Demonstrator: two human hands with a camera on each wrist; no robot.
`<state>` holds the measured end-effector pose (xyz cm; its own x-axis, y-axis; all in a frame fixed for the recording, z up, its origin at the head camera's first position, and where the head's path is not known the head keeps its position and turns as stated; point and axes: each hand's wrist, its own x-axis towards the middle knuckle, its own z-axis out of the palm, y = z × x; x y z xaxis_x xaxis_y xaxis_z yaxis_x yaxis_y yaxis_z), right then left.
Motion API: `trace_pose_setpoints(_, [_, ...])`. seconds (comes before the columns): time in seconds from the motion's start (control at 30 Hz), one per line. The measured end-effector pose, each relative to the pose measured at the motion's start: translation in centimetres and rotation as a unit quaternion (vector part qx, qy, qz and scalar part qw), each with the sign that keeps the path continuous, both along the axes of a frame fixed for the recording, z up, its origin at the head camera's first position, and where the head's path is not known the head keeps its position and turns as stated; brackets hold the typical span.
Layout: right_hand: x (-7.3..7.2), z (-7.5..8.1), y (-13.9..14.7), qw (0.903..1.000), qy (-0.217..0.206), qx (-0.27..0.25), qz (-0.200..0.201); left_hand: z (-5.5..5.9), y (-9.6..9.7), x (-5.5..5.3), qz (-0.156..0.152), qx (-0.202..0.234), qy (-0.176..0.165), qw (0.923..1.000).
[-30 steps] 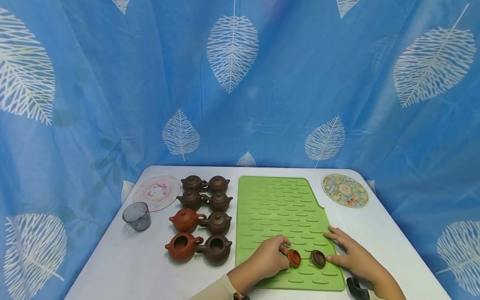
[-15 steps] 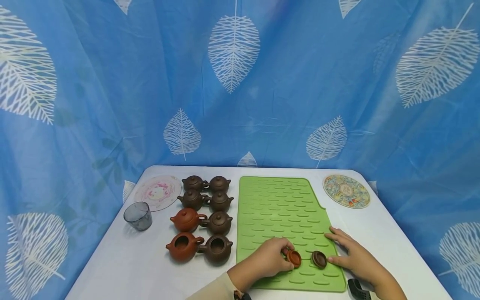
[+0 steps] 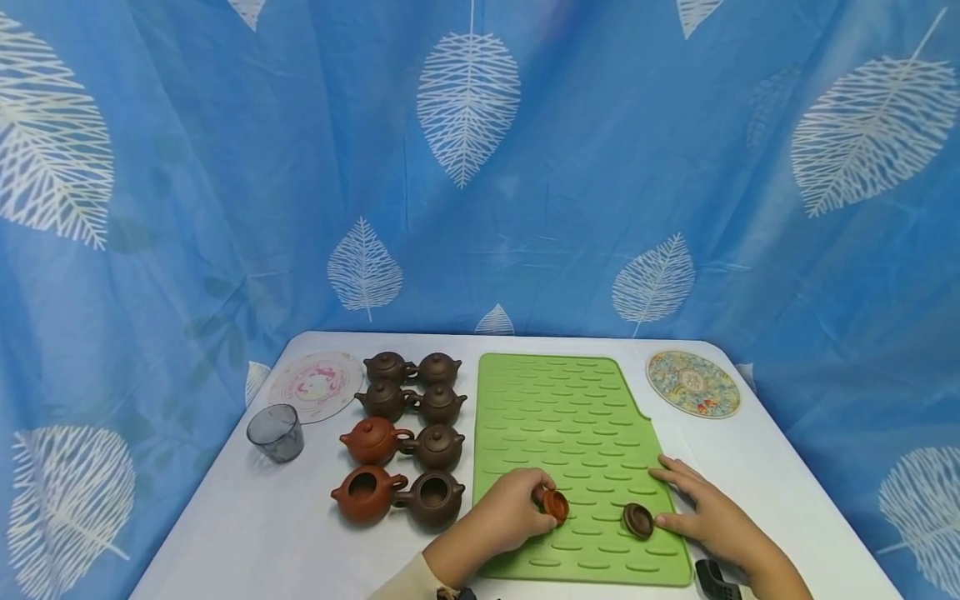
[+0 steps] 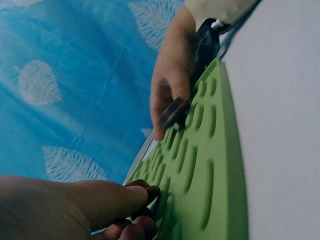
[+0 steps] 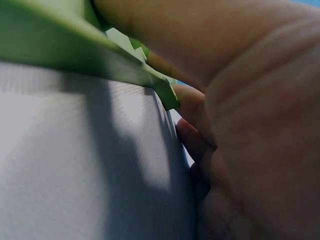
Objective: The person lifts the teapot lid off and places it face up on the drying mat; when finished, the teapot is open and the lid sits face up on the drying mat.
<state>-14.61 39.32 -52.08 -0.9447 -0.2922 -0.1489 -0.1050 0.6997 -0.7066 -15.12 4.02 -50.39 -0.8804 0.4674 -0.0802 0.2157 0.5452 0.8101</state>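
Note:
My left hand [image 3: 512, 510] pinches a small reddish-brown teapot lid [image 3: 555, 506] between thumb and fingers. The lid is tipped so its hollow underside shows, over the left part of the green mat [image 3: 558, 417]. A dark brown teapot lid [image 3: 638, 521] sits hollow side up near the mat's right edge. My right hand [image 3: 705, 515] lies across that edge with its fingers extended, the thumb tip beside the dark lid. In the left wrist view, my left hand [image 4: 80, 205] partly hides the lid it holds. The right wrist view shows mostly palm and mat edge.
Left of the mat stand two columns of teapots; the nearest red teapot [image 3: 363, 494] and nearest dark teapot [image 3: 435, 498] are lidless. A grey glass cup [image 3: 276, 433] and a pink-patterned round mat [image 3: 315, 383] lie farther left. A colourful round mat [image 3: 693, 382] lies back right.
My left hand has moved left with the reddish lid, away from the dark lid. My right hand and the dark lid have stayed in place.

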Motion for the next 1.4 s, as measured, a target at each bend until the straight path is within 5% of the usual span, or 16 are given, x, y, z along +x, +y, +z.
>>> trace_pose_setpoints(0.5, [-0.1, 0.0, -0.1, 1.0, 0.005, 0.002, -0.003, -0.3, -2.0, -0.1, 0.015, 0.054, -0.05, 0.9972])
trace_pose_setpoints(0.77, [0.0, -0.1, -0.2, 0.9998, 0.018, 0.008, -0.001, 0.7, -3.0, -0.2, 0.02, 0.05, -0.04, 0.9978])
trace_pose_setpoints(0.93, [0.1, -0.1, -0.2, 0.9995, 0.028, 0.015, 0.003, 2.6, -4.6, -0.5, 0.047, 0.076, -0.057, 0.9943])
trace_pose_setpoints(1.13, [0.0, 0.2, 0.0, 0.9999, 0.008, 0.006, -0.004, 5.0, -7.0, -1.5, 0.084, 0.079, -0.024, 0.9931])
trace_pose_setpoints(1.4, [0.1, 0.0, 0.0, 0.9999, -0.01, -0.009, -0.005, 5.6, -10.8, -3.5, 0.173, 0.045, 0.023, 0.9835])
